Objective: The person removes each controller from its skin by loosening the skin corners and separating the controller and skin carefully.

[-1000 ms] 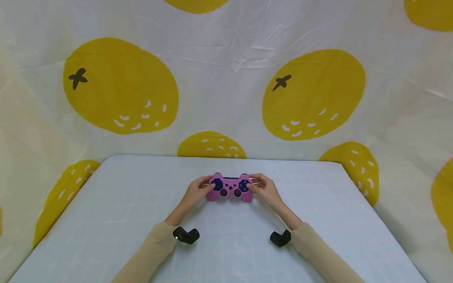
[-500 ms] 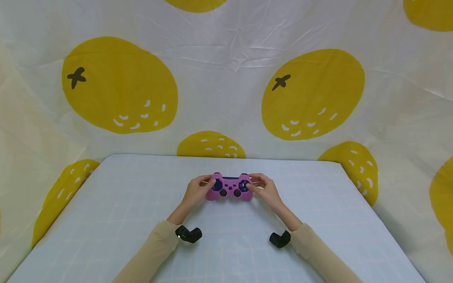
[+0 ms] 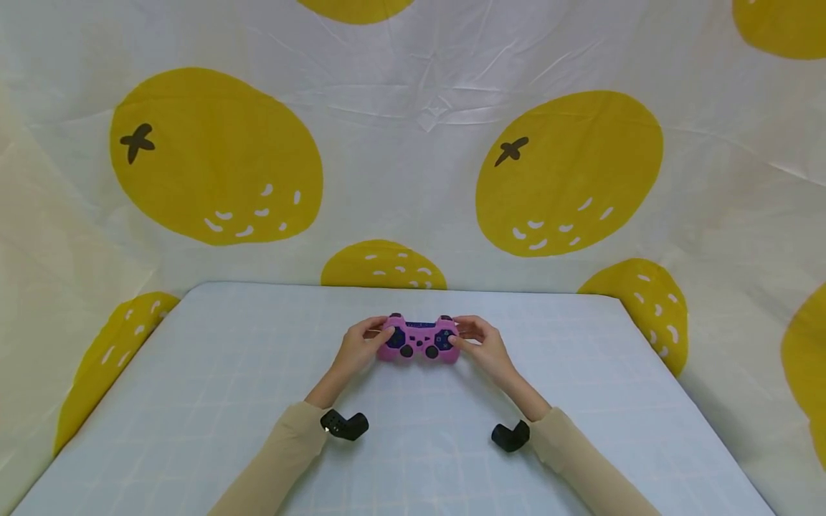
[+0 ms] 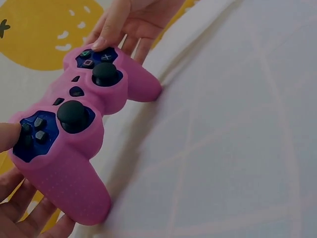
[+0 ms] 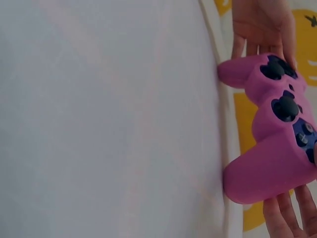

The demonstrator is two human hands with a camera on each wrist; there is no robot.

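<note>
A pink game controller (image 3: 420,338) with dark blue button panels and two black thumbsticks is held between both hands over the far middle of the table. My left hand (image 3: 355,346) grips its left end, the thumb at the direction pad and the fingers behind and under the handle. On the other end my right hand (image 3: 488,349) has its thumb at the symbol buttons, fingers spread behind. In the left wrist view the controller (image 4: 74,144) faces up with its sticks showing. The right wrist view has the controller (image 5: 267,163) at the right, its handle ends toward the table.
A pale blue checked cloth covers the table (image 3: 413,444). Behind it hangs a white curtain (image 3: 400,165) printed with big yellow fruit. Black wrist cameras sit on the left cuff (image 3: 344,426) and the right cuff (image 3: 510,436).
The left thumb has shifted slightly up over the direction pad. The controller has tilted a little, its handle ends rising slightly in the head view. Both hands keep their hold.
</note>
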